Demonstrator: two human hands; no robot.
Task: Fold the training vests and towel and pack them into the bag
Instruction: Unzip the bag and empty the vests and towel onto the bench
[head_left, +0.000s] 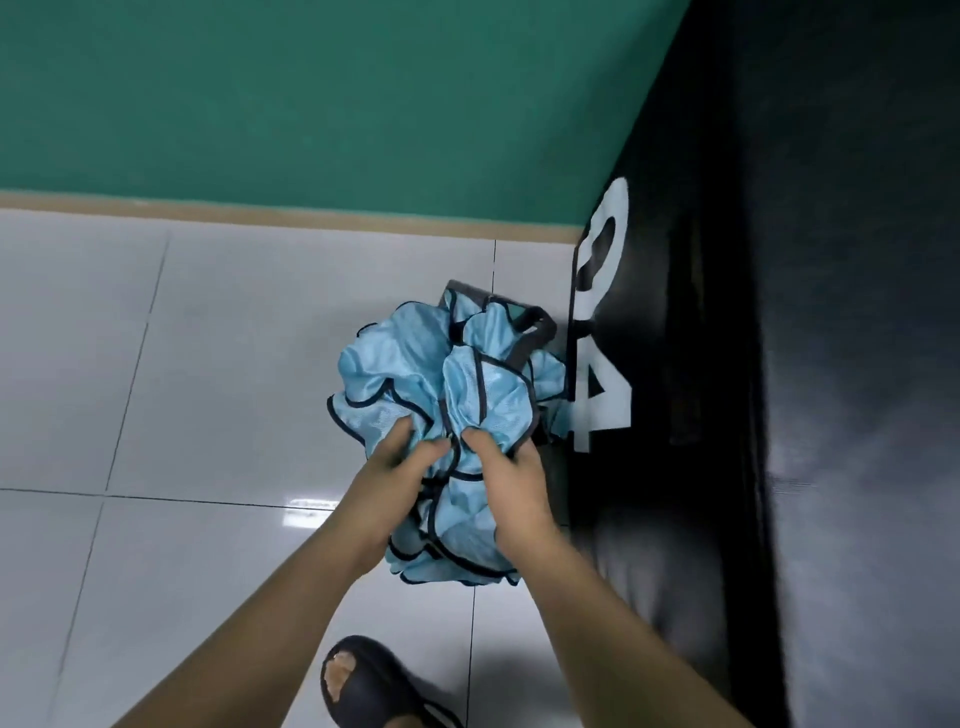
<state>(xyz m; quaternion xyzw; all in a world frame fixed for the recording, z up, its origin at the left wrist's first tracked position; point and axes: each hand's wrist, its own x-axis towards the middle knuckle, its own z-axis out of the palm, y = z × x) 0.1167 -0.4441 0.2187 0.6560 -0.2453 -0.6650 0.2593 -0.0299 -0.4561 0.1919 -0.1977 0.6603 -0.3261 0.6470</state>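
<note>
A crumpled bundle of light blue training vests (410, 364) with dark trim fills the middle of the view. My left hand (400, 467) grips the bundle from its left side. My right hand (511, 473) grips it from the right, fingers sunk into the fabric. Behind and under the bundle, a dark grey bag (537, 332) shows only its rim and a handle loop; most of it is hidden by the vests. No towel can be told apart from the bundle.
A large black padded block (779, 364) with white digits stands close on the right, against the bag. White floor tiles (182, 364) spread to the left. A green wall (311, 104) lies beyond. My foot in a dark slipper (369, 686) is at the bottom.
</note>
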